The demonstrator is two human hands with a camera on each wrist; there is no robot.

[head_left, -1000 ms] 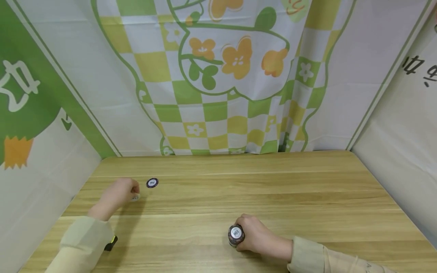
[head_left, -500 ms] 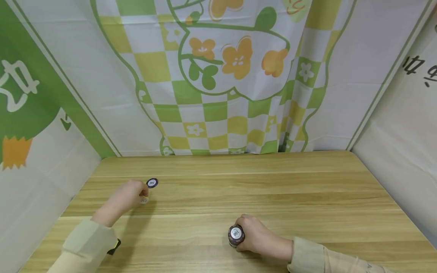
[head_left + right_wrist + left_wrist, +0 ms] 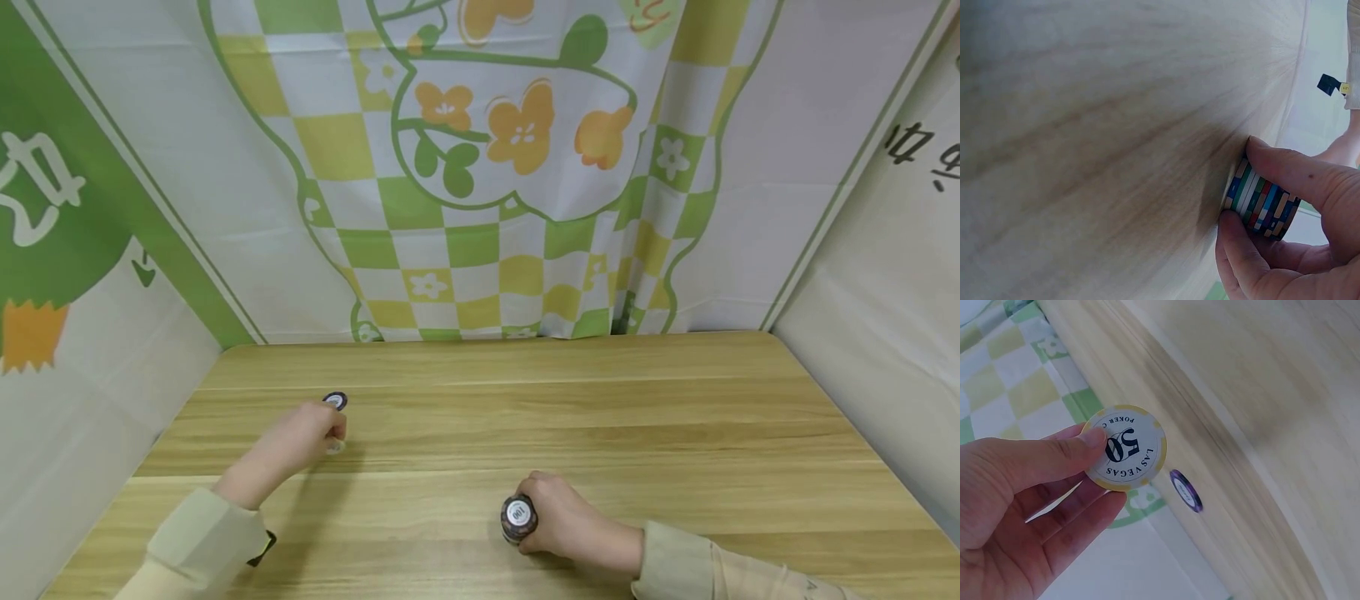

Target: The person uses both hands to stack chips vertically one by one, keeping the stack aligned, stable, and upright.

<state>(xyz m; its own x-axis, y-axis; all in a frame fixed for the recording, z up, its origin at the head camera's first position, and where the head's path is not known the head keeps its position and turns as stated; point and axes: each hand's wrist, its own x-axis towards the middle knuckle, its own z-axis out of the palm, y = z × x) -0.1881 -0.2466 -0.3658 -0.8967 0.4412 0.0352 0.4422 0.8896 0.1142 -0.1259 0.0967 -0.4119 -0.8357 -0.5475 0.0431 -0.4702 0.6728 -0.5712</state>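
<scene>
Between thumb and fingers my left hand (image 3: 303, 437) pinches a yellow-edged poker chip (image 3: 1127, 449), its white face marked 50 and LAS VEGAS. In the head view the hand is over the left part of the table and partly covers a purple-edged poker chip (image 3: 337, 401) lying just behind it. My right hand (image 3: 564, 518) grips a stack of poker chips (image 3: 1265, 201) near the table's front middle. The stack stands on the wood, its edges striped in several colours. On top of it a dark chip (image 3: 519, 513) reads 100.
The wooden table (image 3: 637, 417) reaches back to a green and yellow checked curtain (image 3: 472, 250). White printed cloth walls (image 3: 892, 275) close in both sides. A small dark device (image 3: 263, 548) shows at the left sleeve cuff.
The left hand has moved to the right and slightly toward the front with the yellow-edged chip, now overlapping the purple-edged chip. The right hand and its stack have stayed in place.
</scene>
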